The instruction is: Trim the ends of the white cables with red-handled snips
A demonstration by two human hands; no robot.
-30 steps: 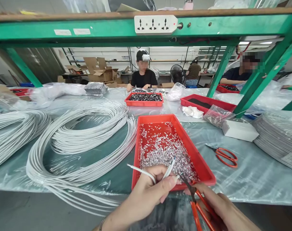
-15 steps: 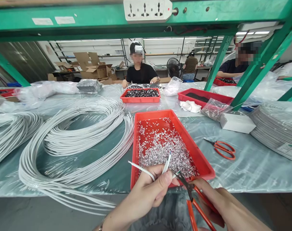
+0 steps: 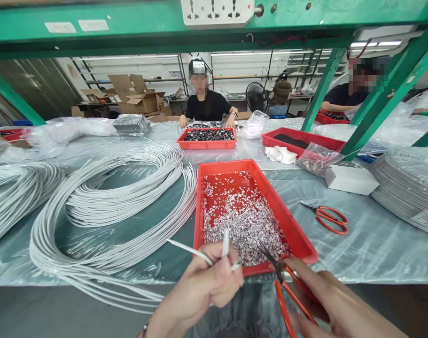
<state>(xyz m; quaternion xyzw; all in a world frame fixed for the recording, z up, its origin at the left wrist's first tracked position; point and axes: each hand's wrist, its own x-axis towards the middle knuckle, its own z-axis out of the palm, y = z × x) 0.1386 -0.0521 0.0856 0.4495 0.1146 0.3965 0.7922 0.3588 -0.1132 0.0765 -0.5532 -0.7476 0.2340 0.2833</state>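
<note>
My left hand (image 3: 205, 284) pinches the ends of thin white cables (image 3: 196, 251) just in front of the near edge of a red tray (image 3: 298, 237). Three white cable tips stick out above and beside my fingers. My right hand (image 3: 326, 300) grips orange-handled scissors (image 3: 284, 291), whose dark blades point up and left toward the cable tips, a short gap away. The tray holds a heap of small silvery cut pieces (image 3: 242, 220).
Big coils of white cable (image 3: 118, 206) lie left of the tray. A second pair of orange scissors (image 3: 326, 218) and a white box (image 3: 351, 179) lie to the right. Farther back are more red trays (image 3: 206, 138), plastic bags and people seated at the bench under a green frame (image 3: 322, 89).
My left hand has drawn the cable ends left and down, away from the scissor blades. The scissors have dropped slightly and stay near the tray's front edge.
</note>
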